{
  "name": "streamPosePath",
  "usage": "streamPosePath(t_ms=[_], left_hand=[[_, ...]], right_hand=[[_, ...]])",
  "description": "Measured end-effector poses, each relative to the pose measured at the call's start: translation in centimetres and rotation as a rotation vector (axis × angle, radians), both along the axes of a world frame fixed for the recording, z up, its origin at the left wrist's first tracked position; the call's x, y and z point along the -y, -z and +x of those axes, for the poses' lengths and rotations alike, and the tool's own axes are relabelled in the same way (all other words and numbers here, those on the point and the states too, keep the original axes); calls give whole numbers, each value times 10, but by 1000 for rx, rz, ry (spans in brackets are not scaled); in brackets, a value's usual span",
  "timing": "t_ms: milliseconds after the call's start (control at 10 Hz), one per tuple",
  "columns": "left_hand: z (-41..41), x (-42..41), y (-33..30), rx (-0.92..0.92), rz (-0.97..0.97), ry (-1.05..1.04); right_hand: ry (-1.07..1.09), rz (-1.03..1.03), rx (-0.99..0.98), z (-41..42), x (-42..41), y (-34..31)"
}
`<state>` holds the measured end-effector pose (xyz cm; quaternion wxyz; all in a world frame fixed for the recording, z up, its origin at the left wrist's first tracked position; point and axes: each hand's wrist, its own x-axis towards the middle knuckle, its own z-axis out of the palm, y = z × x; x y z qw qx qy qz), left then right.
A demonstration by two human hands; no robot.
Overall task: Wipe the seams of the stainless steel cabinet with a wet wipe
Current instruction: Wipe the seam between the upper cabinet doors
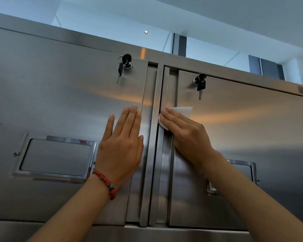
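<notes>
Stainless steel cabinet [59, 95] viewed from below, two doors meeting at a vertical centre post [153, 154]. Left hand [122, 145] lies flat on the left door [42, 75], fingers [133, 119] straight and close together, thumb spread to the side; fingertips point upward and stop just beside the door's right edge strip. It holds nothing. A red bead bracelet [106, 183] with one blue bead sits on the left wrist.

Right hand [185, 135] presses a white wet wipe [182, 111] against the seam between the centre post and the right door [243, 137]. Its fingers are straight and together, laid over the wipe, tips reaching the seam's edge. The wipe shows beyond the fingertips on the seam side and projects above the fingers onto the right door face; the part beneath the palm is hidden.

A lock with keys [123, 65] hangs on the left door, well above the left fingertips. A second lock with a key [199, 84] hangs on the right door, above the right hand's fingers. A recessed handle plate [56, 157] sits on the left door just beside the left wrist; a matching plate [241, 170] on the right door is partly covered by the right forearm
</notes>
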<state>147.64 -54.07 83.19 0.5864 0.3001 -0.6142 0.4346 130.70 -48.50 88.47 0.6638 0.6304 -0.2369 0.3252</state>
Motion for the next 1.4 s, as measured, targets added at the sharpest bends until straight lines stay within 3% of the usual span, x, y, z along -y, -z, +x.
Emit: streamPosePath(t_ms=[1000,1400], left_hand=[[0,1,-1,1,-2,28],[-1,3,0,-3,-12,24]], right_hand=[[20,18,24,-2,3,1],[0,62,137,8,1,-36]])
